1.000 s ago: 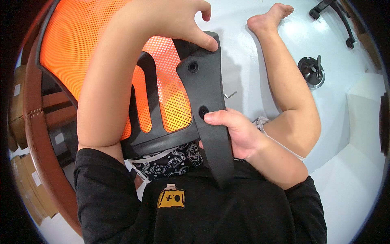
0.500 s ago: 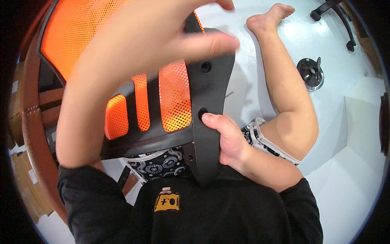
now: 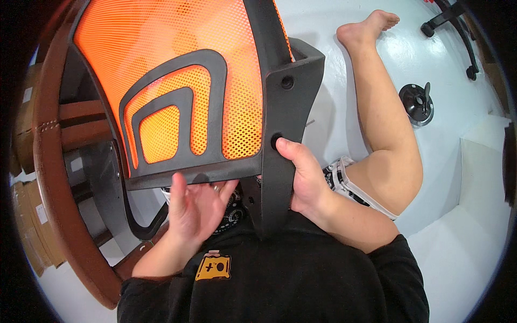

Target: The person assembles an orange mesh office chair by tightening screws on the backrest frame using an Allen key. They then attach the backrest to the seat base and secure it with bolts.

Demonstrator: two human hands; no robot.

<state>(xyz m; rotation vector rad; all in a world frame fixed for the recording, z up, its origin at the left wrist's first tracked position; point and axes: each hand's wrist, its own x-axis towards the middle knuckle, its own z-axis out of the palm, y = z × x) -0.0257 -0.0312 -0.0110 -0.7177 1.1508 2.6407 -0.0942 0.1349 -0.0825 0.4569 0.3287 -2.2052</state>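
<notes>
An orange mesh chair backrest [image 3: 242, 124] with a black plastic frame stands tilted in front of me. Along its right side runs a black side bracket [image 3: 293, 102] with two round bolt holes. My right hand [image 3: 308, 177] grips this bracket, its thumb at the lower hole and its fingers hidden behind. My left hand [image 3: 196, 207] is palm up at the backrest's lower rail. Its thumb is stretched upward against the rail and apart from the fingers, whose tips pass out of sight beneath. A curved black arm [image 3: 145, 229] hangs at the backrest's left.
Brown curved furniture framing [image 3: 51, 177] stands at the left, with cardboard boxes [image 3: 37, 226] beyond. My bare right leg [image 3: 371, 97] stretches over the white floor. A black round part with a lever [image 3: 416, 105] lies right of it. A black wheeled chair base [image 3: 452, 27] is at the far right.
My left hand has come down from above the backrest to its lower rail. The backrest has shifted slightly to the right in view. My right hand keeps its hold on the bracket.
</notes>
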